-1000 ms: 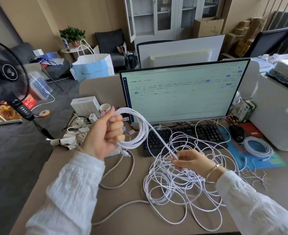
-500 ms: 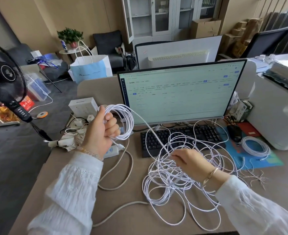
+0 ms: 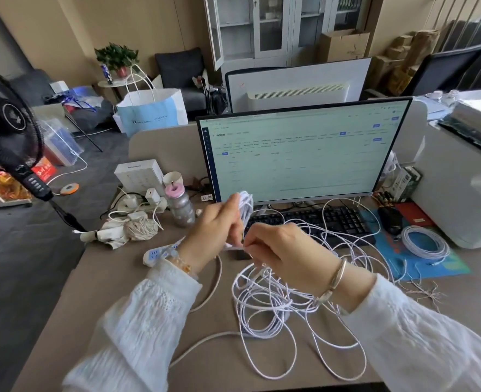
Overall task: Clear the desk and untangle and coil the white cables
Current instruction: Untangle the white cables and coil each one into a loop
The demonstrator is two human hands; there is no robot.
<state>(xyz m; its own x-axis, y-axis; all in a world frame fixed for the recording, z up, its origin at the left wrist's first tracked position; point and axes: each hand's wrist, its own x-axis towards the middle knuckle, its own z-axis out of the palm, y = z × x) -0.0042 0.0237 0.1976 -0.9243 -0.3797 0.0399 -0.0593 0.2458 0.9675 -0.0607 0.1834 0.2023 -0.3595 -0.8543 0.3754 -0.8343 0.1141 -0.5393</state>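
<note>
While the left hand (image 3: 219, 224) grips a small white coil (image 3: 245, 206) raised in front of the monitor (image 3: 304, 154), the right hand (image 3: 284, 250) pinches the cable just beside it, above a loose white tangle (image 3: 276, 304) lying on the desk (image 3: 92, 292).

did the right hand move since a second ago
Yes. The right hand has risen off the cable tangle, toward the keyboard, and now meets the left hand.
</note>
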